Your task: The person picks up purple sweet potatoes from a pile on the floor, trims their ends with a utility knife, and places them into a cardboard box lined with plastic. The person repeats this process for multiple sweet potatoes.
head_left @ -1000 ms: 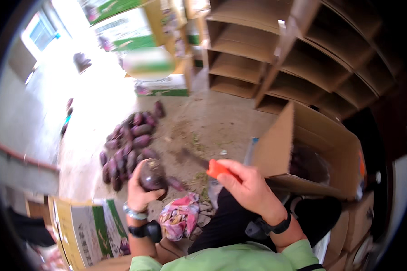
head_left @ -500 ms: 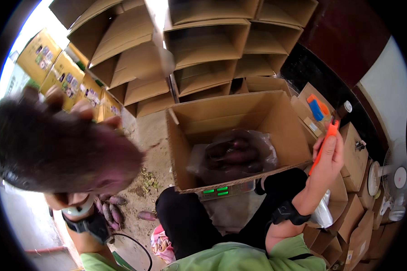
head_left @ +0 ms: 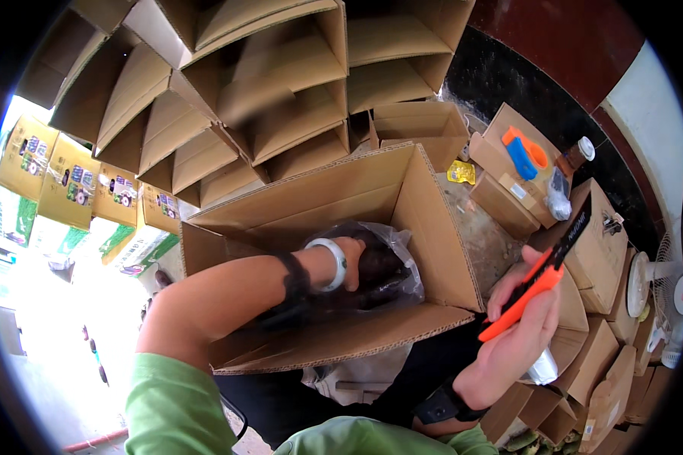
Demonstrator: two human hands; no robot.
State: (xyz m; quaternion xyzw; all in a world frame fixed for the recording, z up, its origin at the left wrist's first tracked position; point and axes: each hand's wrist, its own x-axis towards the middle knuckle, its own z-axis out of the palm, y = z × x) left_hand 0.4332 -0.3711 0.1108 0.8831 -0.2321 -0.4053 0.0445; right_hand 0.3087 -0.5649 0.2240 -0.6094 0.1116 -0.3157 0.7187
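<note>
A cardboard box (head_left: pixel 432 227) stands open before me, with a clear plastic bag (head_left: pixel 411 284) of dark purple sweet potatoes inside. My left hand (head_left: pixel 350 262) reaches down into the bag, closed round a sweet potato (head_left: pixel 379 264); its fingertips are mostly hidden. A pale bangle sits on that wrist, with a black strap further up the arm. To the right of the box, my right hand (head_left: pixel 525 315) grips an orange-handled knife (head_left: pixel 524 302), whose black blade with light markings points up and away. A black strap circles my right wrist.
Empty cardboard boxes (head_left: pixel 296 114) are stacked on their sides at the back. Printed cartons (head_left: pixel 72 186) stand far left. An orange and blue tape dispenser (head_left: pixel 525 155) lies at the right, near a white fan (head_left: pixel 660 284). A yellow packet (head_left: pixel 461 172) lies behind the box.
My left hand has brought a large sweet potato from the upper left down into the bag. My right hand, still on the knife, has moved lower. The view has shifted.
</note>
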